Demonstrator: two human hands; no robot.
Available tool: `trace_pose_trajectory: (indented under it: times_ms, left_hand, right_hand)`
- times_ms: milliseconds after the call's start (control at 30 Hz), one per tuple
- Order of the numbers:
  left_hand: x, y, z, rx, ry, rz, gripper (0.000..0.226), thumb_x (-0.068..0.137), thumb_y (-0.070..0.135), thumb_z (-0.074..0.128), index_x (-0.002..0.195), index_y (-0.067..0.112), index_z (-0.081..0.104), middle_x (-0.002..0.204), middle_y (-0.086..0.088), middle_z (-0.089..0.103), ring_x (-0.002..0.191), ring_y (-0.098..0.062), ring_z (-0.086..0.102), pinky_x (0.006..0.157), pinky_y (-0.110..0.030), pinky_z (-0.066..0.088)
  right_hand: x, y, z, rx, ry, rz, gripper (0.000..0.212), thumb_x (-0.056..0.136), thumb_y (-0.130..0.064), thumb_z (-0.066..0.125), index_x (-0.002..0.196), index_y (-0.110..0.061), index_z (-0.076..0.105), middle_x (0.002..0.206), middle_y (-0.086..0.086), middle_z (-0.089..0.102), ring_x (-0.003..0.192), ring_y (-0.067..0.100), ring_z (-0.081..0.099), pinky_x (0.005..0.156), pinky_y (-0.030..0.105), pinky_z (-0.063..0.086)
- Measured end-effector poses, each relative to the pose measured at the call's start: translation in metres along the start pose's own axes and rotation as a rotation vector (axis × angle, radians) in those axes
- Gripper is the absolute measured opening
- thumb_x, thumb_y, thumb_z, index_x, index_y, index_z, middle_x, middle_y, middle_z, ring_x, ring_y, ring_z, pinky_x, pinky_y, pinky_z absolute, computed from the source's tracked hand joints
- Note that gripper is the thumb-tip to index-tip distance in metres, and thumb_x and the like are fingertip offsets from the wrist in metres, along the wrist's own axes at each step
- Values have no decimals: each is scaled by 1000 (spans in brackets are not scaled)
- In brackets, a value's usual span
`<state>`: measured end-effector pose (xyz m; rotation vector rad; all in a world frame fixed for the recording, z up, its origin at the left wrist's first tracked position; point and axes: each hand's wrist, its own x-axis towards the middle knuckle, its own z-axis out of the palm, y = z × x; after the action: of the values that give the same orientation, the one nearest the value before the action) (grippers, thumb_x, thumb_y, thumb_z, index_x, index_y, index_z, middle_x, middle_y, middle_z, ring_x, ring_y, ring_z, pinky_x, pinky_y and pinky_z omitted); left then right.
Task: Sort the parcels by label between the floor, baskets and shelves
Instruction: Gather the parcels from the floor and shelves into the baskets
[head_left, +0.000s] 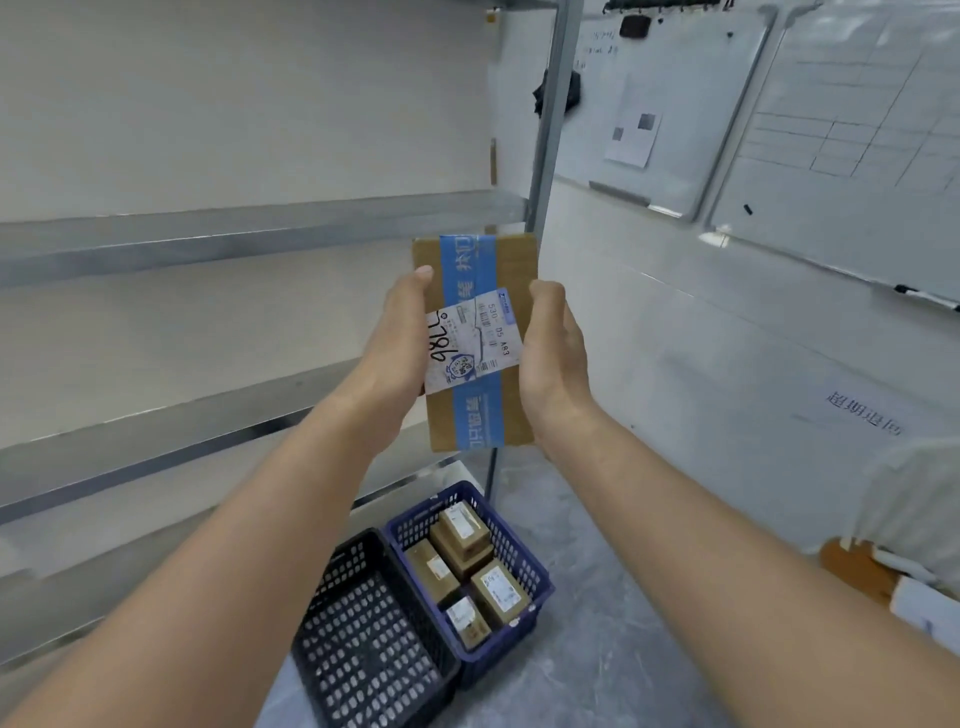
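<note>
Cardboard parcel, blue-taped, label up, side edges grasped by fingers of left hand and right hand; blue basket below fingers.

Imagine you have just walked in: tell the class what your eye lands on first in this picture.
First, the cardboard parcel with blue tape and a white label, held up mid-frame between the left hand and right hand. Below on the floor, a blue basket holding small boxes sits beside a black basket.
</note>
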<state>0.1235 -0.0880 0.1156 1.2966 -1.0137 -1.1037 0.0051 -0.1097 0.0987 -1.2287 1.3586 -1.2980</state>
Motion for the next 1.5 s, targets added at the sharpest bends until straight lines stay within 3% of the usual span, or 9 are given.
trace_pose_trajectory:
  times_ms: [133,300,500,767,900,1000,1133,1267,1500]
  left_hand:
    - [90,-34,11,-11,-19,-76,58,102,61,23,136,25,53,74,6,77,66,-9,74,87,-43,54]
    - [168,-67,21,-18,-29,-152,62,99,65,23,141,27,49,81,2,79,77,-15,77,90,-44,55]
    - [234,-96,30,-14,8,-199,63,100,63,26,141,22,50,89,0,79,71,-10,76,73,-36,53]
    - [295,-152,76,-12,131,-312,60,101,62,22,145,29,47,86,3,80,75,-9,76,87,-41,54]
    - [328,-198,119,-39,308,-380,58,100,62,26,140,29,53,83,5,79,79,-13,76,93,-43,53]
    - [350,-226,150,-67,458,-447,51,101,58,29,113,28,69,73,7,77,84,-19,74,104,-49,50]
    - [370,-256,179,-96,513,-535,60,102,56,29,77,35,79,81,5,79,91,-23,74,104,-51,50]
    - [385,-303,187,-85,543,-584,61,104,53,27,66,47,74,78,10,78,79,-14,73,89,-42,57]
    - [382,-439,181,-183,555,-731,41,102,54,33,92,40,70,81,10,75,93,-20,70,101,-54,51]
  right_hand:
    - [78,31,6,-11,-7,65,40,107,-56,38,108,-27,65,103,11,78,84,13,69,69,30,49]
    - [163,61,22,-5,-26,149,42,102,-59,36,98,-23,56,71,-6,69,60,7,63,64,30,47]
    - [227,98,42,8,-86,221,56,79,-68,37,100,-22,61,89,3,73,83,19,67,76,37,52]
    - [325,173,28,38,-241,307,44,90,-65,39,94,-26,60,74,-5,69,75,16,64,75,38,49]
    - [383,236,22,38,-371,422,71,72,-79,46,118,-28,65,112,-2,74,107,23,68,93,47,51]
    - [423,284,10,5,-491,488,72,71,-83,46,121,-34,65,131,-9,67,123,23,60,94,45,47]
    - [460,324,-3,20,-537,566,53,91,-69,40,107,-26,68,106,-4,75,101,21,68,86,42,51]
    - [472,374,-3,-71,-553,606,58,78,-79,40,114,-39,60,143,-2,67,128,24,59,98,52,43]
    - [455,500,-12,-174,-529,723,60,84,-70,40,115,-22,60,103,-3,73,97,17,68,89,45,52]
